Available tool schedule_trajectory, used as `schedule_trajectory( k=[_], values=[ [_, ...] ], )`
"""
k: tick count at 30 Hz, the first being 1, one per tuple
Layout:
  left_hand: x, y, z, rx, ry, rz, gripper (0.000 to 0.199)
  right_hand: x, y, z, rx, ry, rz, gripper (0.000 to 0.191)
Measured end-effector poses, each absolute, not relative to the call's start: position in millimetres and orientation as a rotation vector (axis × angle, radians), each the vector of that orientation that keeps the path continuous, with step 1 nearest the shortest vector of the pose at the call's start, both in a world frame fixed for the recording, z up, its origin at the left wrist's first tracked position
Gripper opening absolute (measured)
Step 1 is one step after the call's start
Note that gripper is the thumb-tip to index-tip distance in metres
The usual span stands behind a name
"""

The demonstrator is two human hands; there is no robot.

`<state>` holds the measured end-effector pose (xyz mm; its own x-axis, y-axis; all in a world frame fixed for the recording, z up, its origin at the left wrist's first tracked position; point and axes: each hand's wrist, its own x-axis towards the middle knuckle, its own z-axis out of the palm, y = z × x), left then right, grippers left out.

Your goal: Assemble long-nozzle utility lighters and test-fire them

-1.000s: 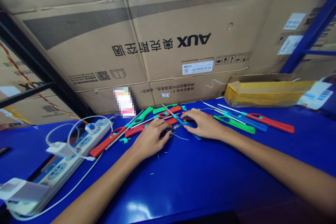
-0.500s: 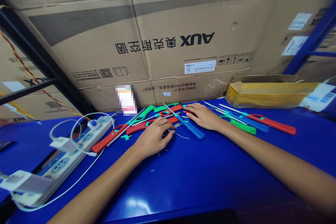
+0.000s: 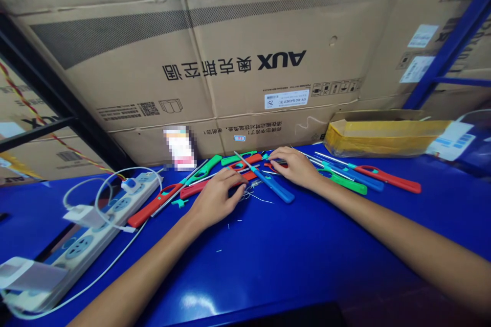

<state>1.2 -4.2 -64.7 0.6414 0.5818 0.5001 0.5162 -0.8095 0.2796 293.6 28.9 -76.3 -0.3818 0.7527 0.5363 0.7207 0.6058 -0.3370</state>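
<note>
Near the table's middle, my left hand lies palm down over a red stick lighter, fingers bent and thumb apart. Thin white wires lie by its thumb. My right hand reaches over the back of the pile, fingers and thumb apart; its fingertips are by a small teal piece, and I cannot tell whether they touch it. A blue stick lighter lies slanted between the hands. Green lighters and another red lighter lie to the left.
On the left stands a power strip with white plugs and cables. A yellow-taped carton tray is at the back right. Several lighters lie before it. A large cardboard sheet backs the blue table. A small teal trigger lies left.
The view has shifted slightly, so most things appear a little further left. My right fingertips have drawn back slightly from the teal piece. My left hand stays over the red lighter.
</note>
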Motion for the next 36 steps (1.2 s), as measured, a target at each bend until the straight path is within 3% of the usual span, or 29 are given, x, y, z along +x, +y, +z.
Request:
schedule_trajectory(
  k=[3,8,13,16,22,36],
  values=[
    [0.1,-3.5,-65.6,2.714,0.944,0.982,0.018,286.0,20.8,-70.6,-1.094,-2.036,0.310,0.021],
    [1.3,-4.6,-65.9,2.694,0.910,1.061,0.034,267.4,5.2,-68.4,-0.919,-1.974,0.781,0.019],
    [1.5,-6.2,-67.8,2.719,0.778,1.095,0.021,256.6,-7.4,-64.7,-0.842,-1.983,0.948,0.018],
    [-0.3,-5.5,-68.6,2.706,0.831,1.099,0.023,265.6,-4.8,-59.9,-0.913,-2.009,0.812,0.022],
    [-2.9,-0.9,-68.0,2.628,0.989,1.037,0.029,306.9,20.3,-67.1,-1.278,-2.340,0.061,0.019],
    [-4.0,0.1,-69.9,2.558,1.126,0.987,0.038,318.1,33.6,-76.9,-1.319,-2.391,0.119,0.012]
  ],
)
